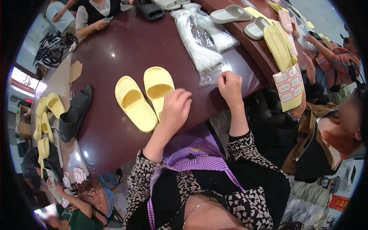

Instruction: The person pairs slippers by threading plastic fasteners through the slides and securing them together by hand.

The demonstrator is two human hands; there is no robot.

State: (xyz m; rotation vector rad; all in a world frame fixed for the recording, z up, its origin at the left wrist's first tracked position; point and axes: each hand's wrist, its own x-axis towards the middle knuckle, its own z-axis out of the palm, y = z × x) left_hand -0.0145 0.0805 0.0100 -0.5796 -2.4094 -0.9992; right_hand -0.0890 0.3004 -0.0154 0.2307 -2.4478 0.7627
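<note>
A pair of pale yellow slide slippers lies side by side on the dark red table: the left slipper (134,100) in full view, the right slipper (158,82) partly covered. Over the heel end of that right slipper is my left hand (176,109), its fingers bent and pressed together. Whatever they hold, if anything, is hidden. My right hand (230,87) is closed in a pinch farther right, beside a clear plastic bag (203,57) of thin white strands. I cannot make out anything between its fingertips.
Black slippers (76,113) and more yellow slippers (55,105) lie at the left edge. Grey slippers (230,14) and a yellow slipper (279,46) sit at the far right. A nearby person holds a yellow label sheet (288,87) on my right. Other people surround the table (103,57).
</note>
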